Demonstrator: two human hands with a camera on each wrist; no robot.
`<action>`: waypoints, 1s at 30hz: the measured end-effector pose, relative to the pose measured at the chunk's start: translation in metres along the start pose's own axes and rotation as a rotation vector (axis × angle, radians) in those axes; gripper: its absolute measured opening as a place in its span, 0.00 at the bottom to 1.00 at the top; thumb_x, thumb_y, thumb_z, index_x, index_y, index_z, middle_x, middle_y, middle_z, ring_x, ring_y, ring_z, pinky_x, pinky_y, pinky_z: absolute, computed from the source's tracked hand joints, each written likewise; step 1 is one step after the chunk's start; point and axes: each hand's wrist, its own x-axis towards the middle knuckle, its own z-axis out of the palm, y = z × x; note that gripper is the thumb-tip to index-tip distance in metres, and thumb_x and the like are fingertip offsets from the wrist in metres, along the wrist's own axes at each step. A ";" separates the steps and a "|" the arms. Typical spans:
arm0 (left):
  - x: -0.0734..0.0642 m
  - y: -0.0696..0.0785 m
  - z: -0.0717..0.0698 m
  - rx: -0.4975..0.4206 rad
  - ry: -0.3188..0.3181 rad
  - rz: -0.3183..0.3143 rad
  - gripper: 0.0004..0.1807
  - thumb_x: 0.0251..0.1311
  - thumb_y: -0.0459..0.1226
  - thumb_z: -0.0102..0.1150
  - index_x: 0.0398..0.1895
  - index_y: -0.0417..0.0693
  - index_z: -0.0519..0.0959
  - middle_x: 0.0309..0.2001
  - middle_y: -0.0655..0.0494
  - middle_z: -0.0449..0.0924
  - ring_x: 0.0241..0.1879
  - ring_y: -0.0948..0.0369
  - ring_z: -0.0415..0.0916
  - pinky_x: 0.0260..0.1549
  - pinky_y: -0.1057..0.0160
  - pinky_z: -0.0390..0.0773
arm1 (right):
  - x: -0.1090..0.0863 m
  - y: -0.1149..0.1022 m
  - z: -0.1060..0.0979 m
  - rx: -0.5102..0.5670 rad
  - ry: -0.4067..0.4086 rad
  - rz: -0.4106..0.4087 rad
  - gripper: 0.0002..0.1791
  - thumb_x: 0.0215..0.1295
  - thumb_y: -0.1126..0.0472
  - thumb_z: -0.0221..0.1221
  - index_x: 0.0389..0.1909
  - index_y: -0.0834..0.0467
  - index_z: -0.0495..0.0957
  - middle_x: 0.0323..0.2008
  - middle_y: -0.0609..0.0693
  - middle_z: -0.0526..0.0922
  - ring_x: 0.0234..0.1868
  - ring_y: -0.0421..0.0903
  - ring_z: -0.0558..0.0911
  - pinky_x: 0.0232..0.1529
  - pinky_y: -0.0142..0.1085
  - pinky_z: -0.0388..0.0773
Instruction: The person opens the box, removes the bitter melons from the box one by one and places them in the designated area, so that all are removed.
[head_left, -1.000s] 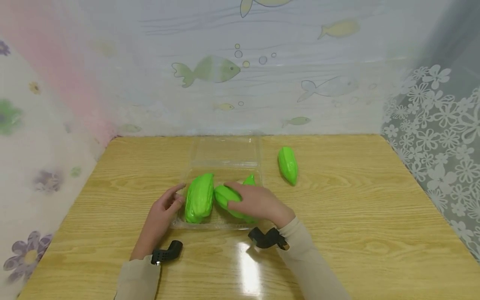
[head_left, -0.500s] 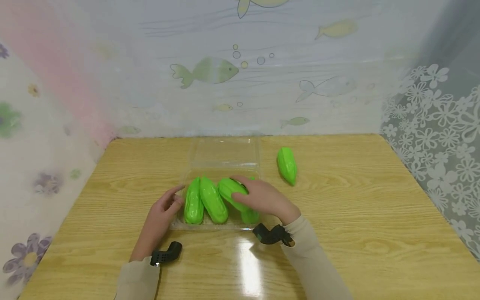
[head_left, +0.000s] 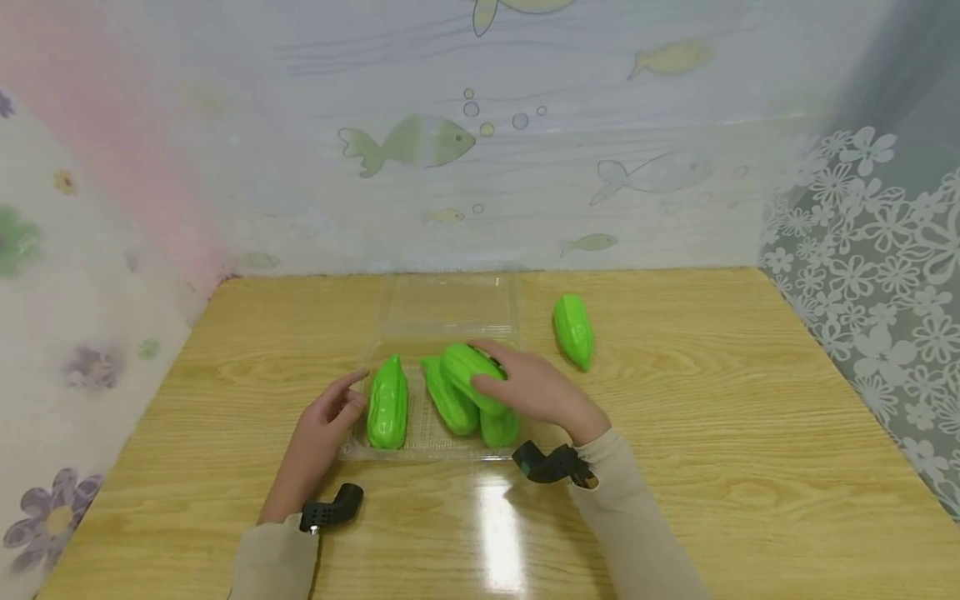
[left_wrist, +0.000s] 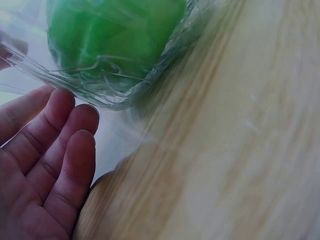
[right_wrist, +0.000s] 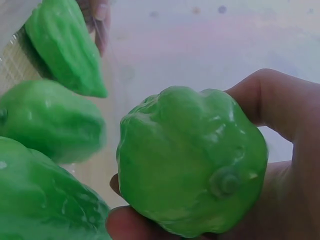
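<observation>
My right hand (head_left: 542, 392) grips a bright green ribbed gourd (head_left: 467, 371) between thumb and fingers, above the right part of a clear plastic box (head_left: 420, 452). In the right wrist view the held gourd (right_wrist: 190, 160) shows its knobby stem end. Beneath it, a middle gourd (head_left: 450, 407) leans towards a right-hand gourd (head_left: 498, 430), which is partly covered. A third gourd (head_left: 387, 408) lies along the box's left side. Around the box's left edge my left hand (head_left: 322, 425) rests with relaxed fingers; in the left wrist view its fingertips (left_wrist: 82, 142) are right at the plastic wall.
The box's transparent lid (head_left: 450, 304) lies folded back towards the wall. Another green gourd (head_left: 573, 332) lies on the wooden table (head_left: 712, 400) to the right of the box. Patterned walls (head_left: 300, 167) border the table at the back and sides.
The right hand has shifted slightly right and up with its gourd. Inside the box, the middle gourd has rolled away from the left gourd towards the right one. The left hand stays put.
</observation>
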 end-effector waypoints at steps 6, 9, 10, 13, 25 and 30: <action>0.000 0.001 0.000 0.012 -0.001 -0.008 0.22 0.66 0.44 0.43 0.61 0.49 0.64 0.40 0.48 0.73 0.40 0.58 0.68 0.40 0.62 0.68 | 0.000 0.005 -0.005 0.028 0.025 0.010 0.31 0.60 0.45 0.46 0.66 0.42 0.55 0.58 0.45 0.67 0.47 0.43 0.71 0.47 0.40 0.67; 0.000 0.001 0.000 0.016 0.001 -0.011 0.22 0.66 0.45 0.43 0.61 0.49 0.64 0.40 0.48 0.73 0.40 0.58 0.68 0.40 0.61 0.67 | -0.001 0.007 -0.008 0.067 0.033 0.013 0.31 0.60 0.48 0.45 0.66 0.42 0.53 0.57 0.45 0.67 0.44 0.43 0.71 0.45 0.39 0.67; 0.000 0.000 0.000 0.018 0.003 -0.011 0.22 0.66 0.45 0.43 0.61 0.49 0.64 0.40 0.49 0.73 0.40 0.58 0.68 0.40 0.61 0.68 | -0.001 0.008 -0.009 0.081 0.036 0.015 0.31 0.59 0.49 0.45 0.66 0.42 0.53 0.56 0.45 0.68 0.43 0.44 0.71 0.43 0.39 0.68; 0.000 0.000 0.000 0.013 0.007 -0.006 0.22 0.65 0.45 0.43 0.61 0.49 0.64 0.40 0.49 0.73 0.40 0.58 0.69 0.40 0.63 0.68 | -0.002 0.011 -0.012 0.113 0.043 0.021 0.32 0.60 0.49 0.46 0.66 0.42 0.52 0.53 0.47 0.70 0.41 0.45 0.72 0.39 0.39 0.69; 0.000 -0.001 0.000 0.001 0.007 0.015 0.22 0.65 0.45 0.44 0.61 0.49 0.64 0.40 0.47 0.73 0.40 0.57 0.69 0.39 0.67 0.67 | -0.005 0.024 -0.022 0.192 0.099 0.005 0.28 0.66 0.39 0.37 0.64 0.43 0.57 0.63 0.43 0.60 0.62 0.48 0.60 0.57 0.49 0.58; 0.000 -0.001 0.000 -0.003 0.007 0.018 0.22 0.65 0.44 0.44 0.61 0.48 0.64 0.40 0.48 0.73 0.40 0.58 0.69 0.40 0.67 0.66 | -0.007 0.028 -0.027 0.208 0.104 0.047 0.28 0.65 0.37 0.36 0.64 0.40 0.57 0.63 0.45 0.60 0.61 0.51 0.61 0.56 0.51 0.58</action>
